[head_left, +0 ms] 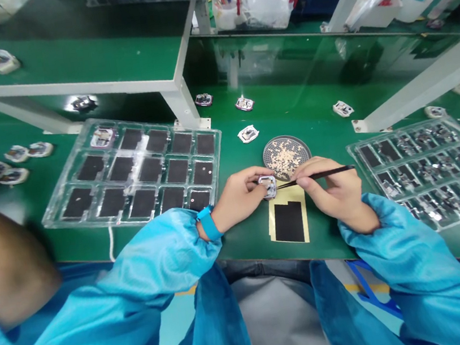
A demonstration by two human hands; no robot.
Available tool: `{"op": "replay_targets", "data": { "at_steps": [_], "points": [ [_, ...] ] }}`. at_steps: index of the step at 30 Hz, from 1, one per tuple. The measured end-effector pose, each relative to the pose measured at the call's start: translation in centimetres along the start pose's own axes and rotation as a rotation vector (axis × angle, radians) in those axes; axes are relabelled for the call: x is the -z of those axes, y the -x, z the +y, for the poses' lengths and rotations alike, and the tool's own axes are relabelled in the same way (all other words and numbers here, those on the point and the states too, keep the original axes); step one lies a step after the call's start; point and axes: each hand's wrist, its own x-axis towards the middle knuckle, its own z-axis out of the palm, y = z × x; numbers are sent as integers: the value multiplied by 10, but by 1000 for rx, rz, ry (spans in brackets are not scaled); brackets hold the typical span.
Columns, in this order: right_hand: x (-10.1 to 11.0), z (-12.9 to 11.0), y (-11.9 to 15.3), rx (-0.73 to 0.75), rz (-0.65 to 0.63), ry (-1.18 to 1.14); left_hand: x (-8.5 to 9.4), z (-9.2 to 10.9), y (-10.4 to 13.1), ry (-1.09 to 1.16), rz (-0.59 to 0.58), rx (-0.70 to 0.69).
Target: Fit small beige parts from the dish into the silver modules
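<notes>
Between the thumb and fingers of my left hand (pixel 240 197) is a small white device casing (pixel 267 187) with a purplish rim and parts inside. My right hand (pixel 334 186) grips dark tweezers (pixel 320 175), whose tips point left and reach the casing's right side; whether they hold anything is too small to tell. Just behind both hands stands a round dark dish (pixel 304 145) strewn with tiny beige pieces (pixel 283 156). Beneath the hands, a yellow backing sheet (pixel 305 222) with a black sticker (pixel 288 222) lies on the green table.
A clear tray (pixel 126 178) with black pads lies left; another tray (pixel 430 167) holding metallic parts lies right. Loose casings (pixel 248 133) dot the table behind the dish. A raised shelf (pixel 68 58) stands on white legs. Another person's arm (pixel 7 249) is at far left.
</notes>
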Motion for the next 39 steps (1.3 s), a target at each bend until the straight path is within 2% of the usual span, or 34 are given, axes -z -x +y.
{"op": "replay_targets", "data": {
  "at_steps": [6,10,15,18,20,22,23,25,27,29,31,33,36,39],
  "points": [
    [-2,-4,0,-46,-18,40,-1,2,2,-52,2,0],
    [-1,-3,-1,-61,-40,-38,0,2,0,-33,18,7],
    [14,4,-10,-198,-237,-290,4,6,-4,52,8,94],
    [24,1,-15,-289,-310,-344,6,8,-4,53,0,125],
    [30,-2,-18,-331,-292,-371,8,8,-4,45,1,115],
    [43,-3,-19,-367,-200,-379,10,8,-5,57,-5,94],
    [53,-3,-19,-390,-134,-338,10,9,-5,56,-17,88],
    [84,-1,-16,-448,-9,-91,11,11,-4,28,-47,92],
    [125,2,-8,-536,24,399,10,15,-3,-18,-69,110],
    [165,10,5,-733,-15,845,8,19,-2,-44,-83,134],
    [193,19,21,-945,-211,982,7,21,-1,-35,-99,155],
    [207,27,38,-1016,-280,986,6,21,0,-15,-118,170],
    [207,35,57,-1024,-215,983,6,19,0,-6,-132,185],
    [204,37,62,-1073,-210,917,7,19,0,-14,-129,185]
  ]
}}
